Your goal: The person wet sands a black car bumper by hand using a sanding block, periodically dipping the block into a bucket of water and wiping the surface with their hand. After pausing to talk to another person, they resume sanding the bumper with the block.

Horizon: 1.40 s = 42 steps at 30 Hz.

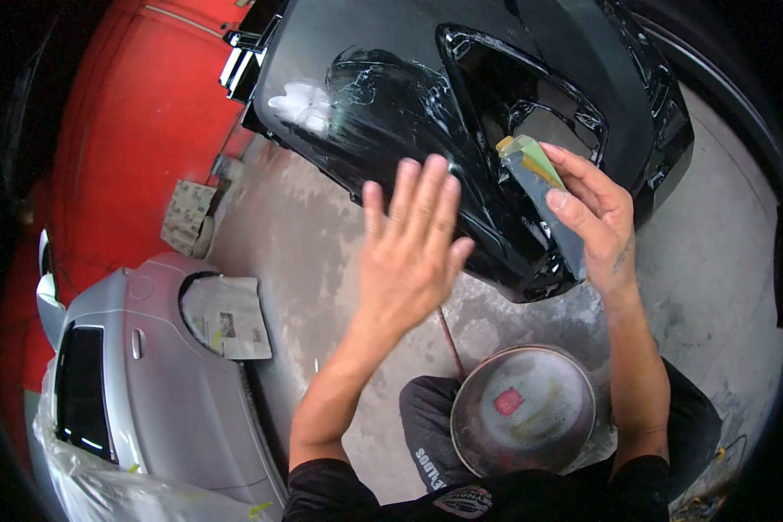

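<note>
A black car bumper (391, 113) with wet streaks fills the upper middle, with a whitish patch (304, 106) near its left end. My left hand (411, 248), slightly blurred, is over the bumper's lower edge with its fingers spread and nothing in it; whether it touches the surface I cannot tell. On the right, my right hand (592, 209) grips a folded grey sheet (544, 196) with a green and yellow piece against it, beside the triangular opening in the bumper.
A round basin (524, 409) with a small red piece (508, 401) inside stands between my legs. A silver car (183, 383), partly covered with plastic and paper, is at lower left. Behind it is a red surface (139, 104).
</note>
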### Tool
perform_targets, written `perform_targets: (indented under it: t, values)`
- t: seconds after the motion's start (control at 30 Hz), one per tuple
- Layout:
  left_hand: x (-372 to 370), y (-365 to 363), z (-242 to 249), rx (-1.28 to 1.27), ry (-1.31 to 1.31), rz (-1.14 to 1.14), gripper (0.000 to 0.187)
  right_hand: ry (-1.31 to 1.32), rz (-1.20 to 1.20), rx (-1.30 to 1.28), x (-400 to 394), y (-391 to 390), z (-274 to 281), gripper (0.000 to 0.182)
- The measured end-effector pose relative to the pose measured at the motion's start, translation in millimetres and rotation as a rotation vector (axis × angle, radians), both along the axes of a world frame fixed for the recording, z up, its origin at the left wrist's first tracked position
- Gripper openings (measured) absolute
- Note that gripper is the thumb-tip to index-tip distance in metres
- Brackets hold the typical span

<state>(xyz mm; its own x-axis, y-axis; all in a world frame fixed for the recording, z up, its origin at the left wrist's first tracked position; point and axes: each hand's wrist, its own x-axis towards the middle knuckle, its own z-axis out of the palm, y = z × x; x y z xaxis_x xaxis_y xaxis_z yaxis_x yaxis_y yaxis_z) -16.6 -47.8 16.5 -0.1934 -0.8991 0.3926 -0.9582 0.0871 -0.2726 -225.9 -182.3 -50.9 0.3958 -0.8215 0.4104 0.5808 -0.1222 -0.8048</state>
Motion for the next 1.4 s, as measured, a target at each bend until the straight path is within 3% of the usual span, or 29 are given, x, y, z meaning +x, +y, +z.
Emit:
perform_targets:
  t: [0.13, 0.27, 0.43, 0.63, 1.17, 1.4]
  values:
    - [-17, 9, -13, 0.07, 0.063, -0.055, 0.09, -0.015, 0.017, 0.004, -2, -1, -1, 0.05]
    - [2, 4, -2, -0.016, 0.003, -0.062, 0.083, 0.005, 0.002, -0.025, -3, 0, 0, 0.05]
    - [40, -13, 32, -0.171, -0.081, 0.087, 0.056, 0.01, 0.002, -0.034, -3, 0, -2, 0.05]
    - [84, -35, 65, -0.334, -0.008, 0.209, 0.056, -0.011, 0.041, -0.032, -2, 0, -3, 0.05]
    - [31, -15, 38, -0.198, -0.094, 0.149, 0.047, -0.021, 0.03, -0.068, 4, 3, -5, 0.049]
    - [53, -22, 55, -0.316, -0.066, 0.225, 0.041, -0.003, 0.033, -0.072, 4, 3, -5, 0.049]
